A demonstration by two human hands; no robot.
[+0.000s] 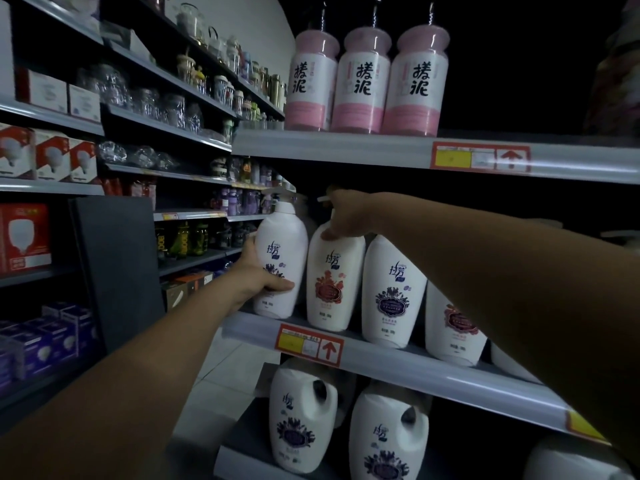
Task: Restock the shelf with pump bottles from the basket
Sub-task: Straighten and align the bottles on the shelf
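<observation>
My left hand (258,273) grips a white pump bottle with a purple flower label (282,237) at the left end of the middle shelf (391,365). Its base stands at the shelf's edge. My right hand (346,214) holds the neck and shoulder of the neighbouring white pump bottle with a red flower label (334,289), covering its pump. To the right stand two more white pump bottles, one purple-labelled (393,292) and one red-labelled (453,327), the latter partly behind my right forearm. The basket is out of view.
Three pink-and-white bottles (363,81) stand on the upper shelf (346,147). Two white handled jugs (303,417) sit on the lower shelf. Left of the aisle, long shelves (166,126) hold glass jars, flasks and boxed bulbs. A dark panel (117,268) stands beside them.
</observation>
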